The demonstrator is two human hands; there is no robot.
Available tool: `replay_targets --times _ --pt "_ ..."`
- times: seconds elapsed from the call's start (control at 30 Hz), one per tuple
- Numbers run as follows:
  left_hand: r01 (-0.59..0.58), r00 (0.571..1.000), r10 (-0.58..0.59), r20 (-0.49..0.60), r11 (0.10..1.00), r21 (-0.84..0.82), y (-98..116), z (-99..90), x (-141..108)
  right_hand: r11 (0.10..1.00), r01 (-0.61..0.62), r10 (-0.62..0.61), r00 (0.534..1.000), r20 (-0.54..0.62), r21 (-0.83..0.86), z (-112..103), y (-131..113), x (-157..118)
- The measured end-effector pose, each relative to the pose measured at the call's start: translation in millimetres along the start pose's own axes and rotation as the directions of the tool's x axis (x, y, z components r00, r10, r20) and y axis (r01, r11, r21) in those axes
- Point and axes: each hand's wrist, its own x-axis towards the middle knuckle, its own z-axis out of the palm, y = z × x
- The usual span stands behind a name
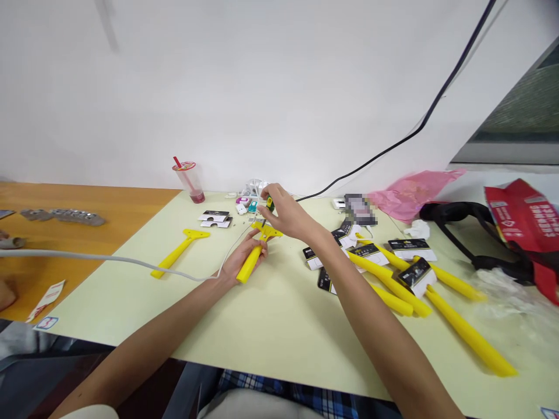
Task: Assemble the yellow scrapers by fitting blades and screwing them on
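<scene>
My left hand (241, 259) is wrapped round a yellow scraper (251, 263), its handle slanting down to the left and its wide head pointing away from me. Above that head, my right hand (283, 210) grips a screwdriver (270, 203) with a green and yellow handle. Its thin shaft runs down to the scraper head; whether the tip sits in a screw is too small to tell. Left of my hands lies another yellow scraper (179, 253). Just beyond it are black and white cards (215, 219).
Several yellow scrapers (469, 331) with black cards lie piled on the right. Behind them are a pink plastic bag (413, 195), a black strap (458, 241) and a red box (522, 215). A drink cup (190, 181) stands at the back. A white cable (144, 265) crosses the left side.
</scene>
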Motion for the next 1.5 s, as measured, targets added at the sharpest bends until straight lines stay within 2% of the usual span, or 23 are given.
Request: replay_targets --times 0.07,0.13,0.27,0.33,0.47,0.57,0.77,0.97,1.13,1.23,1.33,1.5 --pt "-0.025 1.0 0.025 0.004 1.0 -0.003 1 -1.3 1 0.996 0.053 -0.054 0.998 0.022 0.079 0 2 0" --pt "-0.034 0.999 0.034 0.024 0.999 0.006 1 -2.7 2 0.994 0.031 -0.034 0.999 0.031 0.104 1 2 0" --pt "-0.015 0.999 0.015 0.043 1.0 -0.007 0 -5.0 4 0.997 -0.079 0.079 0.997 -0.002 -0.021 5 2 0" --pt "-0.011 1.0 0.012 0.02 1.0 -0.012 -1 -6.2 4 0.997 -0.065 0.065 0.998 0.0 -0.034 7 5 -1" --pt "-0.007 1.0 0.007 -0.01 1.0 0.018 -3 -8.0 6 0.995 0.014 -0.021 0.997 0.074 0.101 9 12 -2" --pt "0.01 1.0 -0.01 -0.009 0.999 0.036 -4 -8.2 6 0.991 -0.047 0.039 0.997 0.069 0.128 12 16 -1" --pt "0.031 1.0 -0.03 -0.007 0.999 0.013 -5 -9.1 7 0.988 -0.146 0.146 0.989 0.009 -0.057 16 15 2" --pt "0.028 1.0 -0.028 0.009 0.999 0.038 -6 -12.7 9 0.949 -0.155 0.186 0.979 0.089 -0.276 13 5 -2" --pt "0.024 0.999 -0.023 -0.027 1.0 0.017 -6 -13.8 9 0.939 -0.129 0.205 0.954 0.219 -0.318 1 0 -5" --pt "0.023 1.0 -0.023 -0.015 1.0 0.02 -6 -15.1 9 0.905 -0.132 0.256 0.929 0.268 -0.404 -7 -1 -4" --pt "0.024 1.0 -0.024 0.0 1.0 0.018 -6 -16.6 10 0.868 -0.162 0.314 0.912 0.264 -0.47 -12 -1 -4" --pt "0.017 1.0 -0.018 0.013 0.998 0.057 -6 -15.4 10 0.856 -0.169 0.313 0.921 0.231 -0.489 -20 -4 -3"
